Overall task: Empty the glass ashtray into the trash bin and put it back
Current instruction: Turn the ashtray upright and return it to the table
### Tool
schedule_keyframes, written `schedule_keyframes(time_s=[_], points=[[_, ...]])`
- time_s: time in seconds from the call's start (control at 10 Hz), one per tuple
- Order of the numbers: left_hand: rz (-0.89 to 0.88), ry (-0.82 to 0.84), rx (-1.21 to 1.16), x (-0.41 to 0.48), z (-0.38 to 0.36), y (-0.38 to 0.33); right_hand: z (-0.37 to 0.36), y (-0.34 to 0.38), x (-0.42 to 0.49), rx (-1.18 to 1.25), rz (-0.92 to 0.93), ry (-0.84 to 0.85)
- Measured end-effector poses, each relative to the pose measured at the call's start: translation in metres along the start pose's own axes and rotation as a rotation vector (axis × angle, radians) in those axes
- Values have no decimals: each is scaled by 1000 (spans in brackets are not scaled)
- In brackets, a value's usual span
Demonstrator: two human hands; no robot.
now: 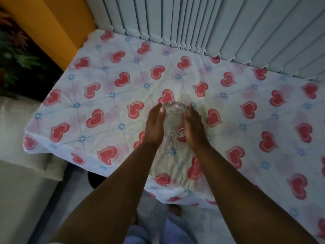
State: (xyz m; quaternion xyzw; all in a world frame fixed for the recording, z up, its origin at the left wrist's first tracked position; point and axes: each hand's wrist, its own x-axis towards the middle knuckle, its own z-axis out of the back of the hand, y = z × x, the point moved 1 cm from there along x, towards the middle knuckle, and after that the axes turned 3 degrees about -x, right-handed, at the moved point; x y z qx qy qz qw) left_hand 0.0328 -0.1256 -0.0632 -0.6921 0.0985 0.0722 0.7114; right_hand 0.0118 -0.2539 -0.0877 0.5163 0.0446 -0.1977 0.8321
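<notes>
Both hands, left hand (154,125) and right hand (193,126), clasp the clear scalloped glass ashtray (174,118) over the heart-printed white tablecloth (105,95), pale vertical blinds (211,23) close behind.

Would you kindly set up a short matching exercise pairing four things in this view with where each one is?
Things:
1. glass ashtray
2. left hand
3. vertical blinds
4. heart-print cloth

Places:
A. along the far edge of the table
B. spread over the tabletop
C. between the two hands
D. against the ashtray's left side

Pairs: 1-C, 2-D, 3-A, 4-B
</notes>
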Motion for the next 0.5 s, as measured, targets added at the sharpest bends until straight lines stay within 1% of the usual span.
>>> schedule_keyframes(time_s=[0.1, 0.3, 0.4, 0.5], points=[[-16, -28, 29, 7, 1, 7, -6, -4, 4, -50, -7, 5], [-73, 28, 67, 14, 4, 14, -7, -6, 5, -129, 23, 21], [-27, 75, 131, 13, 10, 15, -8, -6, 4, -143, 6, 59], [53, 64, 193, 8, 23, 6, 3, 9, -1, -162, -33, 61]])
